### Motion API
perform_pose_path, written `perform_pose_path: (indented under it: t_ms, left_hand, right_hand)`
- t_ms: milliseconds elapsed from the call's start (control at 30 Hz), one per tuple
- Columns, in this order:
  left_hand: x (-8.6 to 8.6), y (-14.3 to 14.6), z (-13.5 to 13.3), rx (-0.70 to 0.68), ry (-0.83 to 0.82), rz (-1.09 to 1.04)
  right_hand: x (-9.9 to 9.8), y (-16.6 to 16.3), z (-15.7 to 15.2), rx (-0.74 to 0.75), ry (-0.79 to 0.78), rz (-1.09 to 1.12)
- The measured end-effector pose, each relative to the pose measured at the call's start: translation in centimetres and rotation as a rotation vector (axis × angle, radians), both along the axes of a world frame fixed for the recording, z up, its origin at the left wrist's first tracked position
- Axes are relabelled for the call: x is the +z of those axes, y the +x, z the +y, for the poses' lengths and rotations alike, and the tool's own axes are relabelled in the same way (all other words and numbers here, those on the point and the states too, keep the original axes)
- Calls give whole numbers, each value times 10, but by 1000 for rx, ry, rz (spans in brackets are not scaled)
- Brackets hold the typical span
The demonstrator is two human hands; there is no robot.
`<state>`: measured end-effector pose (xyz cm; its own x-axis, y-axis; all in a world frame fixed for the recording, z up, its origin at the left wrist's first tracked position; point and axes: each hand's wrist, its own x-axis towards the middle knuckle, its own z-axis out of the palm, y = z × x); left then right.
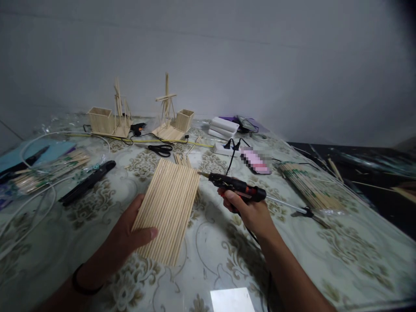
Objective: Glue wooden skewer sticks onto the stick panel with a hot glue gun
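Observation:
My left hand [134, 229] grips a flat panel of glued wooden sticks [170, 208] by its left side, thumb across the face. It is tilted above the table. My right hand [245, 208] is wrapped round a black and red hot glue gun [238, 186], with a clear glue stick [286, 201] jutting from its back. The gun's nozzle points left, right at the panel's upper right corner; whether they touch I cannot tell. Loose short sticks [183, 160] lie behind the panel.
Two stick models, left [102, 121] and right [185, 120], stand by the wall. Black scissors [160, 150], a power strip [224, 149], a phone [255, 160] and bundled sticks [312, 186] lie around. A black cutter-like tool [87, 183] is at left; a white card [232, 300] lies in front.

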<state>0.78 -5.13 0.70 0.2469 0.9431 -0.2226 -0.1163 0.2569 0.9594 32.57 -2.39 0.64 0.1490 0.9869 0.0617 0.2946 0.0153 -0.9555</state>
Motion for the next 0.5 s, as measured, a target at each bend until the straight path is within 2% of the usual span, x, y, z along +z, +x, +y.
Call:
perform_pose_path:
  t_ms: [133,300,500]
  left_hand:
    - [-5,-2,2,-12,2,-18]
    - [-2,0,2,-26,20,-50]
    - [4,2,-1,7,31,-40]
  right_hand:
    - [-1,2,0,-5,-5,-18]
    - [-3,4,1,202,27,-13]
    - [0,5,2,299,34,-12]
